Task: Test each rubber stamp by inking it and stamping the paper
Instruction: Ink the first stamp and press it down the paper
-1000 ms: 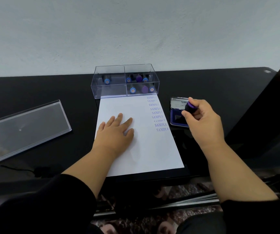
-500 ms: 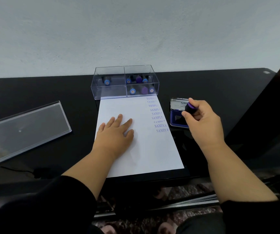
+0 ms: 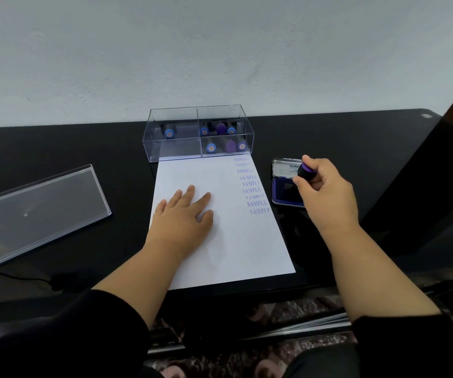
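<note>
Head view: the task looks well underway, judging by the prints on the page.
Done: nine "SAMPLE" marks [image 3: 252, 184] run down the right edge of the paper [image 3: 228, 241].
Left: stamps in the clear box [image 3: 198, 135], one in its left bay and several in its right (which are tested, I cannot tell).
Right hand [image 3: 326, 192]: pinches the purple-topped stamp [image 3: 306, 171] over the open ink pad [image 3: 286, 192], beside the paper.
Left hand [image 3: 183, 216]: flat, fingers spread, pressing the paper, holding nothing.
</note>
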`<action>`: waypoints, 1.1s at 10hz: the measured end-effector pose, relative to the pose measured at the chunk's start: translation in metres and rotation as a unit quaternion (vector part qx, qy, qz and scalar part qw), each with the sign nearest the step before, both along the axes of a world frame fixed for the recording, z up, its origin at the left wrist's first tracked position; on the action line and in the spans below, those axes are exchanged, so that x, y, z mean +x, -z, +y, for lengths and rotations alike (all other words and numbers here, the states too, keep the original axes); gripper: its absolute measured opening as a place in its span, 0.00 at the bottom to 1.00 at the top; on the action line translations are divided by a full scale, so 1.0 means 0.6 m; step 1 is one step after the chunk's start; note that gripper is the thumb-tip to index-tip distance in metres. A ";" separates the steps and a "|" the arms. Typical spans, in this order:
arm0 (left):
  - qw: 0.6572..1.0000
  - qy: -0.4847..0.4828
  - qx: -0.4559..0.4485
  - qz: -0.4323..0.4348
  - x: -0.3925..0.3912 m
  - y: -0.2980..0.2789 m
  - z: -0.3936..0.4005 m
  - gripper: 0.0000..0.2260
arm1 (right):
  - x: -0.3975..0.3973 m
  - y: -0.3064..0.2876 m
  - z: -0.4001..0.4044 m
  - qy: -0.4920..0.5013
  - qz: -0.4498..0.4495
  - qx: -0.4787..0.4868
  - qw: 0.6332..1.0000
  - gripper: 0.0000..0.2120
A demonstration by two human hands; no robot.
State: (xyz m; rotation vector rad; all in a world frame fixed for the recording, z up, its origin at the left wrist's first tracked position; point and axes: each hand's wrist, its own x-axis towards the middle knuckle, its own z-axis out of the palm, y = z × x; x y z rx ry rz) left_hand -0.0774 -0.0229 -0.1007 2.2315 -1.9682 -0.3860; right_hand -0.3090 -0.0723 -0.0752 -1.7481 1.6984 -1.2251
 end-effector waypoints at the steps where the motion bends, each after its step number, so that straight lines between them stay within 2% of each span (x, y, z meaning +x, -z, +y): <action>1: 1.000 0.001 -0.005 0.002 0.000 0.002 0.000 0.21 | 0.000 -0.001 -0.012 0.007 0.032 0.000 0.999 0.15; 4: 1.000 -0.002 -0.010 0.002 0.000 0.003 -0.001 0.21 | 0.007 0.008 -0.025 0.016 0.099 0.029 0.995 0.17; 11: 1.000 -0.001 -0.002 0.000 -0.001 0.000 0.001 0.22 | 0.017 -0.002 -0.028 0.032 0.128 0.058 0.990 0.16</action>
